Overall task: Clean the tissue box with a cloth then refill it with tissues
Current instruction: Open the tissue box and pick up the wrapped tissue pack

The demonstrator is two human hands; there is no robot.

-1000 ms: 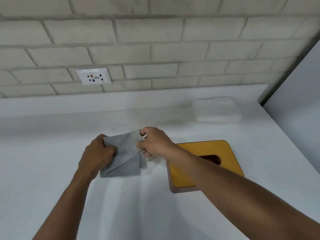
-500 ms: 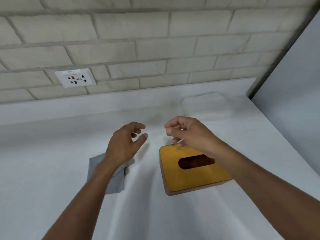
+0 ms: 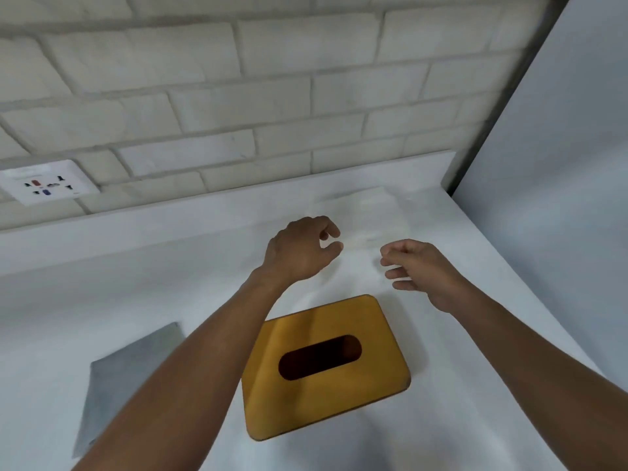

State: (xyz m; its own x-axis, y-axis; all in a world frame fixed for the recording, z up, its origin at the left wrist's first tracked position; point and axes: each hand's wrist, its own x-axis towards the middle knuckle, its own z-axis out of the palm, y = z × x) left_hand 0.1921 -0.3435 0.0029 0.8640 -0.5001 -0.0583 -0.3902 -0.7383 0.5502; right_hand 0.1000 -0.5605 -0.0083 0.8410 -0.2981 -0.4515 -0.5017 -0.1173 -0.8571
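A yellow wooden tissue box (image 3: 326,368) with a dark oval slot on top stands on the white counter (image 3: 102,283), close to me at the centre. A folded grey cloth (image 3: 125,372) lies flat to its left, partly hidden by my left forearm. A pale pack of tissues (image 3: 360,212) lies blurred at the back of the counter near the wall. My left hand (image 3: 302,249) and my right hand (image 3: 421,270) hover side by side just in front of that pack, beyond the box. Both have loosely curled fingers and hold nothing.
A brick wall with a white power socket (image 3: 47,183) runs along the back. A grey panel (image 3: 550,164) closes off the counter on the right.
Both hands let go of the cloth, which now lies on the counter. They have moved forward past the tissue box toward the tissue pack. The view has shifted left and down.
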